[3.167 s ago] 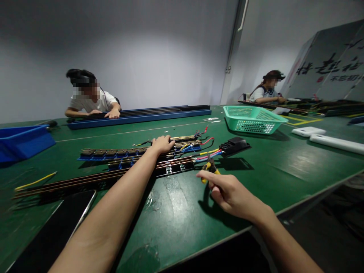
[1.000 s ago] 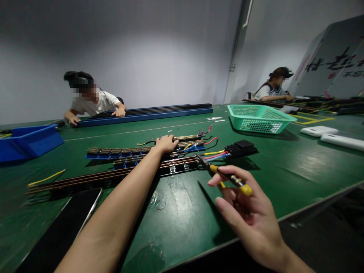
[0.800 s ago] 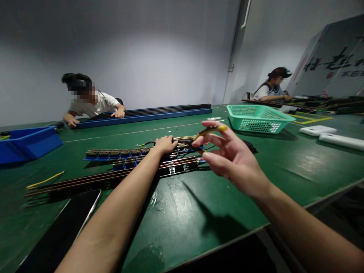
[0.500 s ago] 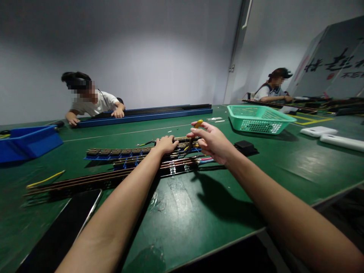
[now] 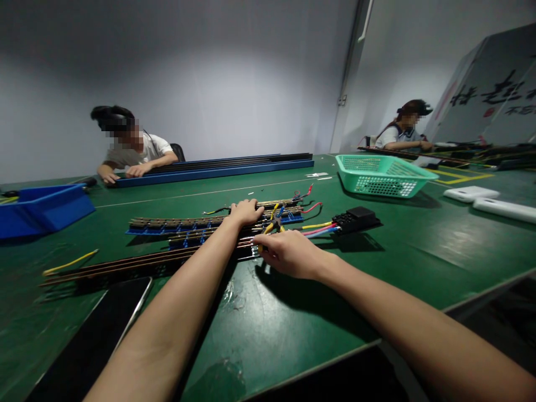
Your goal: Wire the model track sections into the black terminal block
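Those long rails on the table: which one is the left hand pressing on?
The left hand presses the farther blue-based rail; the dark rail lies nearer, untouched by it.

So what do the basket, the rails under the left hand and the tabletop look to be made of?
Basket: likely moulded plastic, matte mint green, with a perforated grid wall. Rails: seemingly brass-coloured metal strips with a dull shine, seated in blue, probably plastic, holders. Tabletop: a smooth green mat or coating, semi-gloss, showing soft reflections and scuffs.
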Motion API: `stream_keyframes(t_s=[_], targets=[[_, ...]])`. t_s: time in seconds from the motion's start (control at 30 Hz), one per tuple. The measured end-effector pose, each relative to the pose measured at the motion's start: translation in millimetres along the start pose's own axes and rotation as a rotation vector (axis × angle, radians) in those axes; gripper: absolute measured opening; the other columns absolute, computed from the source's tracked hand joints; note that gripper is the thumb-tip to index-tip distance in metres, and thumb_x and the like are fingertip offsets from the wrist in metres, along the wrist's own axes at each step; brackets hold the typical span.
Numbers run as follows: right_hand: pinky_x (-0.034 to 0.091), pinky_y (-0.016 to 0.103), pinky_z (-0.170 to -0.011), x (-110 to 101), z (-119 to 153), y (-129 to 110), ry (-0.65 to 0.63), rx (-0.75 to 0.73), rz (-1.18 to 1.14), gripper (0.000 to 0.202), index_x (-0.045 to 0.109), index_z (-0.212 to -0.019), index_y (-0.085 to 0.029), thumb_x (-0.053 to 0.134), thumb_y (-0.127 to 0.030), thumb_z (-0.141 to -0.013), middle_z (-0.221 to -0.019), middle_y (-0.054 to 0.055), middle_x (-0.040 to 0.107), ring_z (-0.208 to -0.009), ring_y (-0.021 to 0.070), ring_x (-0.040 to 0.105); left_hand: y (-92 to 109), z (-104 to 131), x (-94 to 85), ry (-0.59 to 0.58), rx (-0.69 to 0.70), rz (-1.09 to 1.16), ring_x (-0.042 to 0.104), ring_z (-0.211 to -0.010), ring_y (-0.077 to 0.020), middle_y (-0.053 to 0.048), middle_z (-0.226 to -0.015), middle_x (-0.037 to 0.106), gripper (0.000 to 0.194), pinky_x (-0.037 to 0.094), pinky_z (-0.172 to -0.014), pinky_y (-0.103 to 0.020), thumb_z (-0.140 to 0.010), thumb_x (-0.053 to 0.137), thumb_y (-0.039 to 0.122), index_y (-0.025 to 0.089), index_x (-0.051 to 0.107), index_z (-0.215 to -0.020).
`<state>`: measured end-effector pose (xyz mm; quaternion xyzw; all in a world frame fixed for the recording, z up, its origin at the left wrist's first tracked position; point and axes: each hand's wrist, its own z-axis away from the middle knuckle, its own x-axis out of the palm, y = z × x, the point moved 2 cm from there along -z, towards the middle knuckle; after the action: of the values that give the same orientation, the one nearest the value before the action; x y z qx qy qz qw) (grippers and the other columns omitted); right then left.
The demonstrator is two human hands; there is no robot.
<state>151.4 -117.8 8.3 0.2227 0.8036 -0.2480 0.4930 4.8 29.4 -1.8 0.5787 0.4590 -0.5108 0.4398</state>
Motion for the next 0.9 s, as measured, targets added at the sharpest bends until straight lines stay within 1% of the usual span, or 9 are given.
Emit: stream_keyframes(t_s=[0.1,0.2,0.3,0.4,0.47,0.53,0.63,0.77,0.9], targets=[[0.037,0.025,-0.059,-1,0,0,-0.01,-0.013,-0.033,0.027,0.065,-0.115,-0.019,0.054,-0.021,-0.091,-0.078,0.006,0.071,-0.064,0.016,0.06,0,0,0.2,0.003,-0.004,-0.002,0.053,-0.125,-0.032,-0.015,-0.136,0.059,0.053,0.037,-0.102,-0.051,-0.097,0.032,0.055,0.022,0.053,-0.133],[0.043,0.026,-0.067,-10,-3,6,0.166,0.045,-0.311,0.023,0.064,-0.111,-0.017,0.055,-0.021,-0.09,-0.086,0.006,0.071,-0.071,0.0149,0.062,1,1,-0.2,-0.004,-0.005,-0.003,0.052,-0.125,-0.0312,-0.014,-0.136,0.058,0.052,0.037,-0.102,-0.051,-0.097,0.032,0.054,0.023,0.053,-0.133],[0.047,0.027,-0.07,-24,-7,20,0.388,0.198,-0.654,0.022,0.062,-0.105,-0.017,0.058,-0.029,-0.087,-0.089,0.006,0.071,-0.077,0.0154,0.064,2,3,-1.0,-0.008,-0.004,-0.008,0.052,-0.126,-0.0311,-0.014,-0.137,0.058,0.052,0.037,-0.103,-0.051,-0.098,0.03,0.054,0.022,0.052,-0.133],[0.043,0.024,-0.053,-42,-8,36,0.515,0.368,-0.975,0.03,0.059,-0.102,-0.018,0.065,-0.037,-0.08,-0.087,0.005,0.071,-0.058,0.0103,0.057,2,4,-1.5,0.001,-0.004,-0.004,0.053,-0.125,-0.0318,-0.015,-0.135,0.059,0.055,0.037,-0.102,-0.051,-0.097,0.029,0.055,0.021,0.053,-0.133],[0.031,0.021,-0.04,-56,-5,45,0.586,0.442,-1.084,0.037,0.057,-0.104,-0.019,0.069,-0.04,-0.076,-0.089,0.004,0.071,-0.042,0.004,0.039,2,4,-1.6,0.003,-0.001,0.002,0.053,-0.125,-0.0318,-0.015,-0.135,0.059,0.055,0.037,-0.102,-0.051,-0.097,0.03,0.055,0.021,0.053,-0.133],[0.02,0.021,-0.034,-69,0,54,0.683,0.465,-1.093,0.042,0.056,-0.107,-0.02,0.071,-0.041,-0.073,-0.093,0.004,0.07,-0.038,0.0012,0.024,2,4,-1.8,0.0,0.002,0.005,0.053,-0.125,-0.0318,-0.015,-0.135,0.059,0.054,0.037,-0.102,-0.051,-0.097,0.03,0.054,0.021,0.053,-0.134],[0.019,0.022,-0.034,-76,4,69,0.758,0.498,-0.994,0.045,0.056,-0.108,-0.02,0.071,-0.041,-0.072,-0.092,0.004,0.069,-0.039,0.0016,0.023,2,4,-2.2,-0.009,0.001,0.002,0.052,-0.126,-0.0323,-0.015,-0.136,0.058,0.055,0.036,-0.102,-0.052,-0.097,0.029,0.054,0.021,0.053,-0.134],[0.032,0.023,-0.041,-69,4,92,0.827,0.57,-0.796,0.047,0.058,-0.108,-0.018,0.072,-0.043,-0.07,-0.083,0.005,0.068,-0.048,0.008,0.044,2,4,-2.8,-0.019,-0.007,0.0,0.05,-0.127,-0.0321,-0.014,-0.139,0.056,0.056,0.035,-0.103,-0.052,-0.097,0.028,0.054,0.022,0.05,-0.136],[0.045,0.028,-0.059,-60,3,110,0.846,0.574,-0.67,0.044,0.06,-0.106,-0.015,0.07,-0.041,-0.072,-0.081,0.007,0.068,-0.069,0.0171,0.062,3,4,-3.5,-0.02,-0.007,0.002,0.051,-0.127,-0.032,-0.015,-0.139,0.056,0.056,0.035,-0.103,-0.052,-0.097,0.029,0.054,0.021,0.05,-0.137]])
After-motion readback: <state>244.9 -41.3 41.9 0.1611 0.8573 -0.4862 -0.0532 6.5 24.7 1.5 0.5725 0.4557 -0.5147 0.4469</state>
